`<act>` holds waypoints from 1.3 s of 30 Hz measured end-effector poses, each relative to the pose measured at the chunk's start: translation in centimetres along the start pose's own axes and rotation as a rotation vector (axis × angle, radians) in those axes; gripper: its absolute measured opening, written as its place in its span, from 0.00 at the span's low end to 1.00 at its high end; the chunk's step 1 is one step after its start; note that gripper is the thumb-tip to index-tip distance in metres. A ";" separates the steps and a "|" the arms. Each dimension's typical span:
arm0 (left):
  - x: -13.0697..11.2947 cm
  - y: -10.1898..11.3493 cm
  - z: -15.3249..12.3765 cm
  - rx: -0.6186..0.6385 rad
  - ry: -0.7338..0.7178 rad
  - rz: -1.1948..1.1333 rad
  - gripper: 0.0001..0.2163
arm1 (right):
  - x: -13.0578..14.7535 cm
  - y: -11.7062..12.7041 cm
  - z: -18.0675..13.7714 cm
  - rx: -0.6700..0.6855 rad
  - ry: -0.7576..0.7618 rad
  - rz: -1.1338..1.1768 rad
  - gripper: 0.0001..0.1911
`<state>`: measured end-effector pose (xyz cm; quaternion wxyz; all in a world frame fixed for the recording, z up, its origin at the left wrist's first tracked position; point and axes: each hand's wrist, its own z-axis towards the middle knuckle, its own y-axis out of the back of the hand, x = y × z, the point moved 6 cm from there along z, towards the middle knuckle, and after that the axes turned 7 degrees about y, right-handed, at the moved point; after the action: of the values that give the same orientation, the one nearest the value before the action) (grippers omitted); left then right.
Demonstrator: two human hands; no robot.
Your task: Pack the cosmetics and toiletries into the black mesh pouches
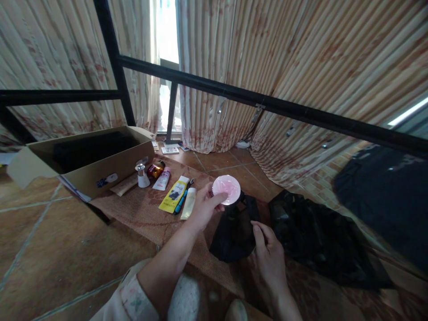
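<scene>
We are in a home room: floral curtains (301,80), terracotta tiled floor (50,249), toiletry tubes (174,194) on a woven mat (147,214).

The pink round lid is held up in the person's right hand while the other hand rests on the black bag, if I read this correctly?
Not quite. In the head view the pink round lid is held in the left hand. It is the right hand that rests on the black bag. The rest stands.
</scene>
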<state>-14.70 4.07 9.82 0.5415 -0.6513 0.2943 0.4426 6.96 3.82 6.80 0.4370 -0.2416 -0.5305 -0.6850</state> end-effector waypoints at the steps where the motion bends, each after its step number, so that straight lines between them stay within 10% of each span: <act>1: 0.0 -0.1 0.0 0.009 -0.001 -0.007 0.15 | 0.0 0.0 0.0 -0.003 0.003 0.000 0.21; 18: -1.0 0.4 -0.1 -0.032 0.024 -0.239 0.23 | 0.2 0.2 0.0 -0.009 0.004 -0.025 0.22; 39: -1.5 -1.7 -1.3 0.139 -0.239 0.156 0.39 | -0.3 0.0 0.0 -0.012 0.001 0.011 0.22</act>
<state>-13.56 3.10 11.92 0.5806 -0.5302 0.3073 0.5361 7.12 3.89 6.55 0.4397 -0.2468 -0.5246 -0.6859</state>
